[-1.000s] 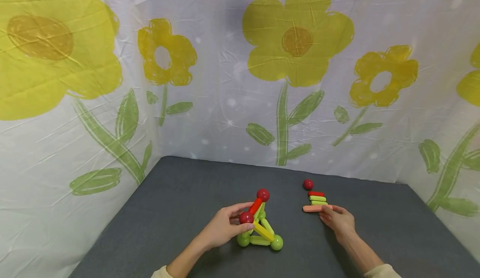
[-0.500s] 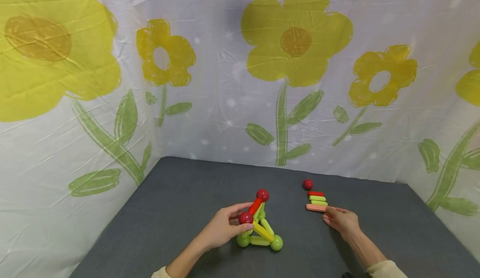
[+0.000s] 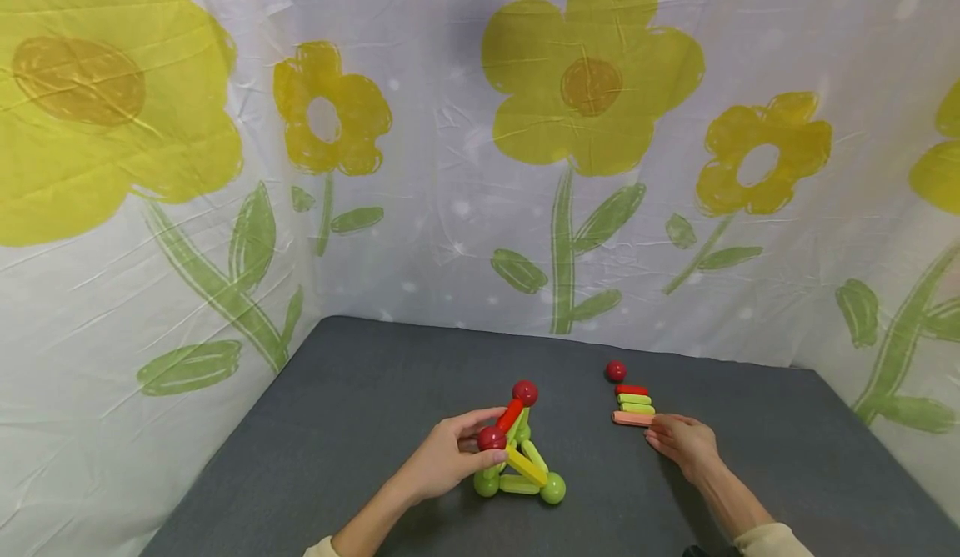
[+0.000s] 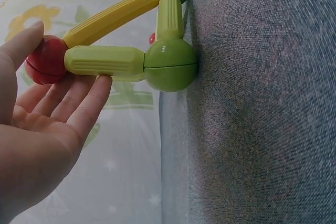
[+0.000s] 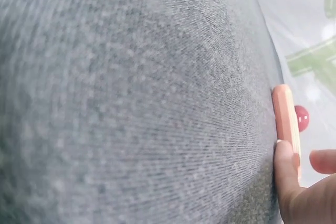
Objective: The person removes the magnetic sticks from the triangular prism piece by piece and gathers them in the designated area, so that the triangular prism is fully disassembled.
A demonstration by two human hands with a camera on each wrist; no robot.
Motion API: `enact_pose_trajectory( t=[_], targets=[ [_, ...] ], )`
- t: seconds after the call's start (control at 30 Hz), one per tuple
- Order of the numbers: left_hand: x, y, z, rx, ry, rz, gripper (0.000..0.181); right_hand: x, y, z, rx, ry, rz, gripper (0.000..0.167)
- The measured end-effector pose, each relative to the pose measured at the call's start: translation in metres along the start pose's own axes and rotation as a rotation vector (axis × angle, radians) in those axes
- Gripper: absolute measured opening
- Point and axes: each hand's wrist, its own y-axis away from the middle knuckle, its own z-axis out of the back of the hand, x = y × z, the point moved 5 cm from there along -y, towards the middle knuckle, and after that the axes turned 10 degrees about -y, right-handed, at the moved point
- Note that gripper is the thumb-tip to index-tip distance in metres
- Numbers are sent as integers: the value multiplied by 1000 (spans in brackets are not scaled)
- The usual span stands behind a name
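My left hand grips a red ball between thumb and fingers at the upper left of a ball-and-stick frame. Red and yellow sticks meet at that ball; green balls form the base on the table. In the left wrist view, fingertips also touch a green stick. To the right, my right hand is at the right end of an orange stick. The right wrist view shows one digit against this stick and another digit apart from it.
Beyond the orange stick lie two yellow-green sticks and a red stick, with a loose red ball behind them. The dark table is bordered by a flowered cloth.
The orange stick has shifted slightly right, and my right hand has moved right with it. My left hand stays at the red ball.
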Motion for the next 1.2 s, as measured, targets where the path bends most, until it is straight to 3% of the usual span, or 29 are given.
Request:
enact_pose_trajectory(
  t=[0.17,0.3,0.43,0.63,0.83,0.9,1.03,1.2],
  targets=[
    [0,0,0,3,-4,1,57,1,2,1,-7,14,33,63],
    [0,0,0,3,-4,0,57,3,5,2,-39,32,104,60],
    [-1,0,0,3,-4,-3,57,7,7,-3,2,32,143,62],
    [-1,0,1,2,-11,0,57,12,11,-29,237,-4,120,56],
    [-1,0,1,-3,-19,-3,57,13,21,-66,516,-125,152,27],
    [-1,0,1,-2,-17,-5,57,13,24,-78,605,-132,145,24],
    [0,-1,1,-3,-14,-5,56,9,29,-101,728,-116,76,35],
    [0,-1,0,-12,-13,-1,56,4,34,-126,807,-115,32,54]
  ],
)
